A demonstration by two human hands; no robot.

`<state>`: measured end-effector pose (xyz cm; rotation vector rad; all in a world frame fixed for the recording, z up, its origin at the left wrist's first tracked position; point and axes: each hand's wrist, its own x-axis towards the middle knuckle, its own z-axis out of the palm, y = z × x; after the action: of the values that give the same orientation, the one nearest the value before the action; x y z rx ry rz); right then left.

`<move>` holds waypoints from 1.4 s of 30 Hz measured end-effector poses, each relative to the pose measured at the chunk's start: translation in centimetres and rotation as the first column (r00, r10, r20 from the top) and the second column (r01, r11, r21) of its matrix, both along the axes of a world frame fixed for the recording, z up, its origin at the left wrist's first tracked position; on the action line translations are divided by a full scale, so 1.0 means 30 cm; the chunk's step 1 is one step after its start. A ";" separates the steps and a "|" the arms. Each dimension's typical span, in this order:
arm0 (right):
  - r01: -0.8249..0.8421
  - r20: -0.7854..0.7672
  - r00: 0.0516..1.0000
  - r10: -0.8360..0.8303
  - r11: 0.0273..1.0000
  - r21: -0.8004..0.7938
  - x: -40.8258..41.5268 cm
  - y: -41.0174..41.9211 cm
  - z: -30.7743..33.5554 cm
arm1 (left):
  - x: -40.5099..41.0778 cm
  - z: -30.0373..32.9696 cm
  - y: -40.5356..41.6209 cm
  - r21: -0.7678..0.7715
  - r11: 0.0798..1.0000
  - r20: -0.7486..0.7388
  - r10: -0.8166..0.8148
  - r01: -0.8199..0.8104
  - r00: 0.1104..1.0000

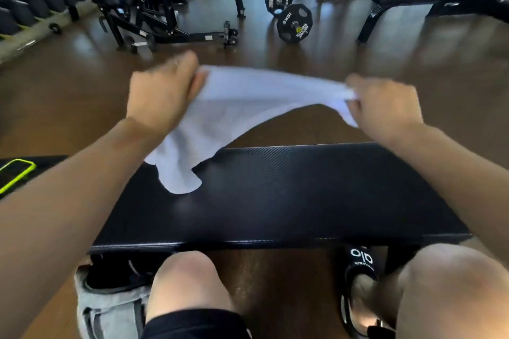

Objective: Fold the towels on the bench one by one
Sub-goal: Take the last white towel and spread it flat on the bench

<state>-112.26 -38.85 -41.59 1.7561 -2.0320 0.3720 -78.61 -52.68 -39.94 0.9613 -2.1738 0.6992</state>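
Both hands grip one white towel and hold it stretched between them, raised above the black bench. From my remote view, the left hand has its fingers curled round the towel's left end, and the right hand pinches the opposite end, where the cloth bunches into a small knot between thumb and fingers. The top edge of the towel runs nearly straight from fist to fist, a little blurred. Below the left hand the cloth hangs down in a long fold, and its lowest corner rests on the bench's textured top, toward the left side. The right part of the towel hangs clear of the bench.

I see bare knees and a black slide sandal below the bench's near edge, and a grey bag on the wooden floor at lower left. A phone with a lime-green case lies at the left edge on a dark surface. Beyond the bench, a barbell with weight plates sits on the floor among other benches and racks.
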 end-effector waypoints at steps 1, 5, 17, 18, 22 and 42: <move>0.003 -0.033 0.999 0.002 0.989 0.146 -0.003 0.021 -0.054 | 0.024 -0.066 0.019 0.011 0.997 0.106 -0.083 0.083 0.991; 0.085 -0.070 0.996 -0.048 0.673 0.735 0.000 0.105 -0.252 | 0.097 -0.354 0.137 0.287 0.914 0.378 -0.384 0.287 0.842; 0.255 -0.259 0.966 -0.017 0.247 0.935 0.169 0.093 -0.254 | 0.100 -0.488 0.274 0.716 0.693 0.148 -0.271 0.086 0.951; 0.204 -0.221 0.975 0.026 0.300 0.932 0.201 0.085 -0.242 | 0.101 -0.474 0.247 0.707 0.706 0.101 -0.157 0.041 0.982; -0.167 0.069 0.981 0.181 0.609 0.775 0.338 0.010 -0.277 | 0.103 -0.461 0.118 0.724 0.626 0.203 0.208 -0.290 0.957; -0.399 0.268 0.916 0.300 0.754 0.522 0.527 -0.133 -0.487 | -0.010 -0.383 -0.007 0.949 -0.184 0.279 0.104 -0.257 0.955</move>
<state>-96.46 -42.84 -56.20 2.5733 -2.0533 0.0024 -78.93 -52.88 -51.44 2.0332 -2.4175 -1.3669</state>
